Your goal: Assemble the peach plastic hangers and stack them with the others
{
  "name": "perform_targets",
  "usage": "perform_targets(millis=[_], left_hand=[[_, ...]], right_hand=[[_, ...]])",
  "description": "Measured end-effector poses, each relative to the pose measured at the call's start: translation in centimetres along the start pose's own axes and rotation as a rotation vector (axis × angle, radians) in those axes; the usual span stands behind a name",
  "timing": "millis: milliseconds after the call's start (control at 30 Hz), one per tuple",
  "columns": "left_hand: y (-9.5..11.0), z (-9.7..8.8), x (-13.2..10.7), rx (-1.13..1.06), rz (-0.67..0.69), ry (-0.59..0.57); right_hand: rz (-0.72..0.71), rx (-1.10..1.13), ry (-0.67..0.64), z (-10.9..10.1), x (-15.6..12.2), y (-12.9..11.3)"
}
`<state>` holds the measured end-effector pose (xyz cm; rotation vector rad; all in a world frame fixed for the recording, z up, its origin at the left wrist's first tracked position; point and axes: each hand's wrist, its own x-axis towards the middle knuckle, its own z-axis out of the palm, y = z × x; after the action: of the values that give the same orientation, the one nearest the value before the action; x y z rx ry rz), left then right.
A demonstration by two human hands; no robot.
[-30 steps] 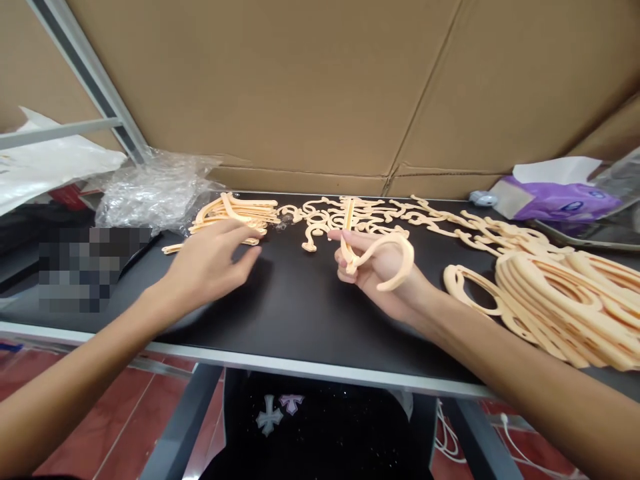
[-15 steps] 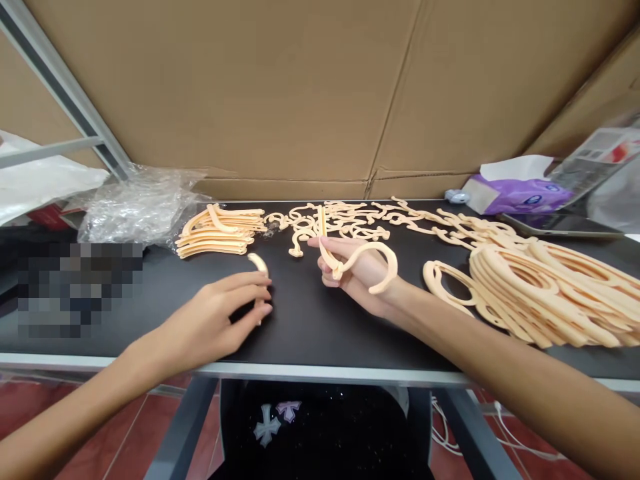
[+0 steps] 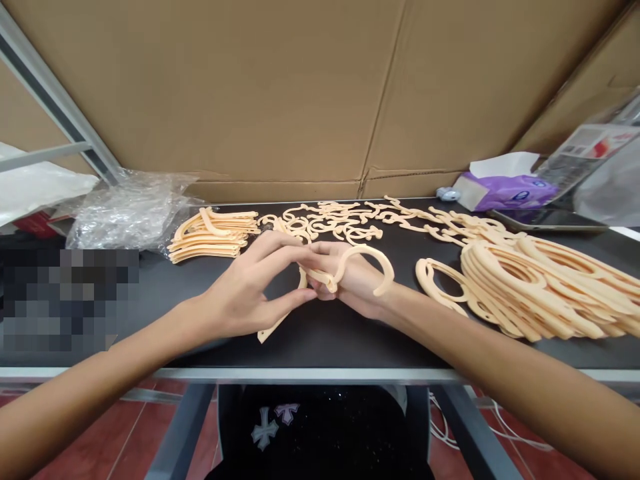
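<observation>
My right hand (image 3: 350,283) lies palm up over the black table (image 3: 320,333) and is closed on a peach plastic hook piece (image 3: 373,257) that arches above the palm. My left hand (image 3: 250,293) has its fingers pinched on a curved peach arm piece (image 3: 280,320), whose lower end points toward the table's front edge. The two pieces meet between my fingertips at the middle of the table. A neat stack of curved arm pieces (image 3: 210,233) lies at the back left. Loose hook pieces (image 3: 330,220) are scattered at the back centre.
A big pile of peach oval frames (image 3: 540,287) fills the right side. Crumpled clear plastic (image 3: 130,210) sits back left. A purple tissue pack (image 3: 505,190) and a phone (image 3: 547,220) lie back right. Cardboard sheets (image 3: 300,93) wall off the back.
My left hand took a curved arm piece from near the left stack and carried it right to meet the hook piece in my right hand, which stayed nearly still.
</observation>
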<state>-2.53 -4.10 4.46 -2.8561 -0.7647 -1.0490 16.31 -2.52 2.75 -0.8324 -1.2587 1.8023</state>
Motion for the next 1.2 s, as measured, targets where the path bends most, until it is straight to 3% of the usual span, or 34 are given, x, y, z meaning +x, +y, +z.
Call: perform_targets(millis=[167, 300, 567, 667, 733, 800, 900, 1033, 1200], left_hand=[[-0.1, 1.2, 1.9, -0.034, 0.140, -0.048], [-0.5, 1.5, 1.9, -0.040, 0.098, -0.016], [-0.4, 0.3, 1.0, 0.347, 0.269, 0.037], [-1.1, -0.3, 0.6, 0.423, 0.314, 0.075], [-2.1, -0.6, 0.0, 0.421, 0.259, 0.103], [-3.3, -0.7, -0.8, 0.367, 0.131, 0.113], [-4.6, -0.6, -1.9, 0.253, -0.087, 0.133], [-4.6, -0.5, -2.5, 0.110, -0.278, 0.034], [-4.3, -0.2, -2.8, 0.010, -0.280, -0.069]], right_hand=[[-0.013, -0.025, -0.005, 0.1, -0.3, 0.0], [0.027, -0.029, 0.011, -0.1, 0.0, 0.3], [0.008, -0.093, -0.063, 0.3, 0.0, 0.8], [-0.002, -0.220, -0.018, 0.0, 0.0, 0.3], [-0.063, -0.456, 0.047, -0.3, -0.3, -0.1], [-0.228, -0.833, 0.080, -0.5, -0.9, -0.4], [-0.398, -1.292, -0.039, -0.3, -2.0, -0.6], [-0.254, -1.355, -0.331, 0.3, -2.8, -0.9], [-0.259, -1.321, -0.325, 0.0, -2.5, -0.8]])
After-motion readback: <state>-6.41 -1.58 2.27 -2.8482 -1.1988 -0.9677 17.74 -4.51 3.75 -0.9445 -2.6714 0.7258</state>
